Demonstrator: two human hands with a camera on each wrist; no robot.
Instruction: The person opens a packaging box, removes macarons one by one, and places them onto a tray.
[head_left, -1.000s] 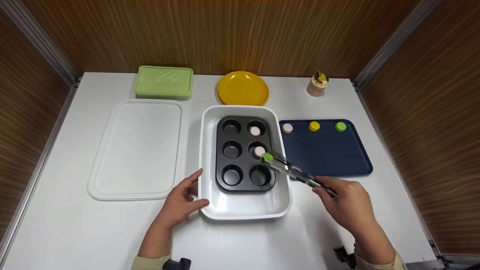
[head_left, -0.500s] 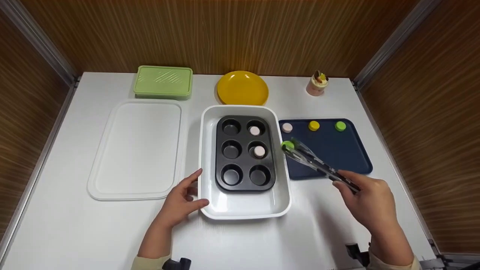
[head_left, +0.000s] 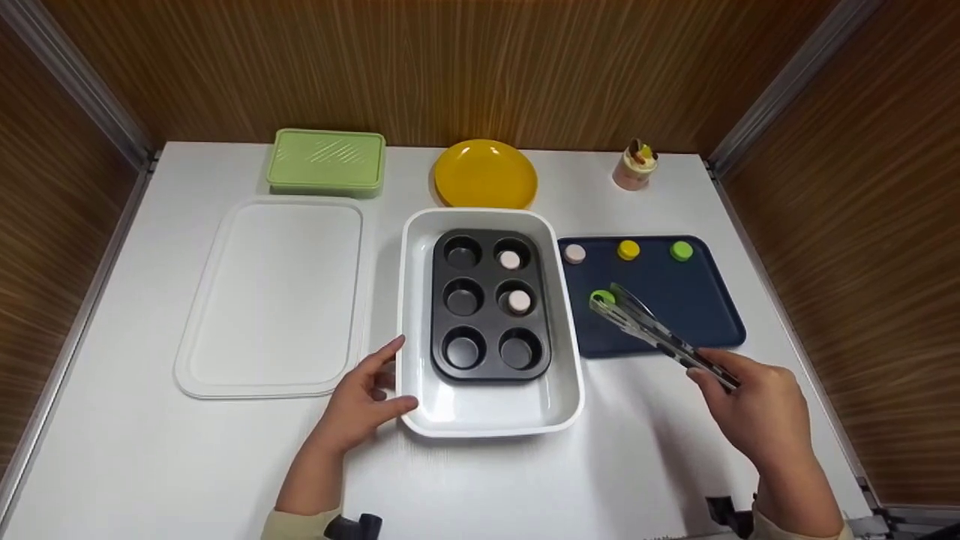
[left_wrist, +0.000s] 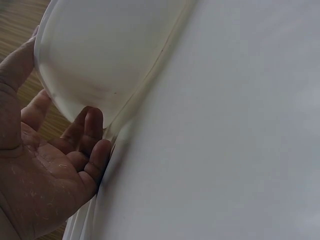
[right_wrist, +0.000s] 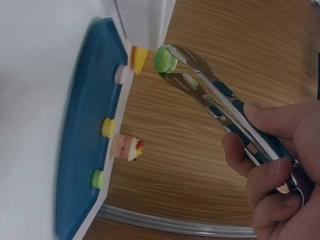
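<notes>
My right hand point(head_left: 766, 409) grips a pair of metal tongs point(right_wrist: 220, 100), whose tips hold a green macaron point(right_wrist: 165, 59) above the navy tray point(head_left: 675, 300). Along the tray's far edge lie a pale pink macaron point(head_left: 574, 253), a yellow one and another green one. My left hand point(head_left: 361, 401) touches the left rim of a deep white container point(head_left: 487, 412) with thumb and index finger, the other fingers loosely bent outside its wall. Inside stands a dark muffin tin point(head_left: 491, 306); pale pink macarons point(head_left: 518, 302) sit in its far-right and middle-right cups, and the other cups hold nothing.
A white lid point(head_left: 274, 300) lies left of the container. Behind stand a green lidded box point(head_left: 327, 161), a yellow plate point(head_left: 486, 175) and a small dessert cup point(head_left: 635, 166). Wood-grain panels point(head_left: 480, 67) border the table at the back and sides.
My right hand has moved right, carrying the green macaron in the tongs from over the muffin tin, past the container's rim, to above the navy tray. My left hand stays at the rim.
</notes>
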